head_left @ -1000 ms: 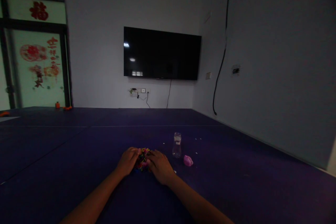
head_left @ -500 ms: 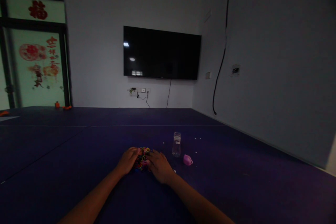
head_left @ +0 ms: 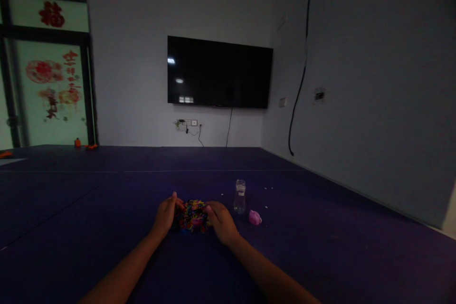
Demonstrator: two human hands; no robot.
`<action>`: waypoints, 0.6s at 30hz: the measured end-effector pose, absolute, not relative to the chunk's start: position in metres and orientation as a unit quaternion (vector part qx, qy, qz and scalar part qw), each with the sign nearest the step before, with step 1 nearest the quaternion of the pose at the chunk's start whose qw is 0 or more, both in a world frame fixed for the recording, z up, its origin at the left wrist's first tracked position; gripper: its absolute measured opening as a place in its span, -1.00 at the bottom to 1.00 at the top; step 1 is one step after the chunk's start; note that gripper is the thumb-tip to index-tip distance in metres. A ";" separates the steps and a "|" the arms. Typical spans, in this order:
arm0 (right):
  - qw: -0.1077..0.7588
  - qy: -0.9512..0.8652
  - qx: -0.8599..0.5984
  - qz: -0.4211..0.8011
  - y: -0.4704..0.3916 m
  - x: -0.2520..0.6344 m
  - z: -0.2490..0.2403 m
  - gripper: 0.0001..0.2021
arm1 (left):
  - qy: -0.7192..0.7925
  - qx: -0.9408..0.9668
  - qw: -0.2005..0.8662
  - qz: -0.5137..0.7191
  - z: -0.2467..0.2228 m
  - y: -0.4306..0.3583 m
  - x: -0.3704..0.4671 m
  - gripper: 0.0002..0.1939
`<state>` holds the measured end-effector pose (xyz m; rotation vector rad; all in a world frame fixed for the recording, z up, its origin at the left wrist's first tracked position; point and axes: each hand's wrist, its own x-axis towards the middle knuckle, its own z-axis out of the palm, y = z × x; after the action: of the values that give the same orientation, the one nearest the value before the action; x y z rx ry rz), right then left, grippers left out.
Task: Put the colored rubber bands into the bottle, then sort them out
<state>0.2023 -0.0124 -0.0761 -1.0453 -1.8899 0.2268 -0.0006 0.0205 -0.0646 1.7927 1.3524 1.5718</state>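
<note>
A heap of small multicoloured bands or loops [head_left: 194,216] lies on the dark purple table [head_left: 171,270]; the pieces are too small to name surely. At the heap's left edge is my left hand [head_left: 166,214], thumb raised and fingers reaching along the far side. My right hand [head_left: 221,221] cups the right edge, its fingertips at the pieces. Both hands are open around the heap, with neither gripping it. Just beyond my right hand stands a clear, narrow-waisted bottle [head_left: 240,197], upright and uncapped. Beside it sits a pink lid-like piece [head_left: 254,217].
Tiny white scraps [head_left: 266,207] are scattered right of the bottle. A few orange objects [head_left: 77,142] rest at the far left edge. Behind the table, a television [head_left: 220,72] hangs on the wall, and a black cable [head_left: 298,95] dangles at the right.
My hands have moved apart, the left one leftward and the right one slightly rightward. More of the colourful heap shows between them, and my left thumb has lifted.
</note>
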 end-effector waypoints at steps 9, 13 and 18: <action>0.386 -0.794 -0.450 0.137 -0.009 0.202 -0.077 -0.39 | 0.510 0.657 0.209 0.514 -0.064 0.020 0.000 -0.28; 0.414 -0.802 -0.407 0.141 -0.013 0.202 -0.075 -0.45 | 0.501 0.647 0.221 0.531 -0.063 0.019 0.000 -0.30; 0.441 -0.762 -0.461 0.108 -0.014 0.203 -0.072 -0.42 | 0.515 0.615 0.185 0.568 -0.062 0.017 -0.002 -0.28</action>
<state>0.2034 -0.0142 -0.0718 -1.1453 -1.8917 0.2675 -0.0024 0.0174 -0.0616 1.7344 1.4501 1.6002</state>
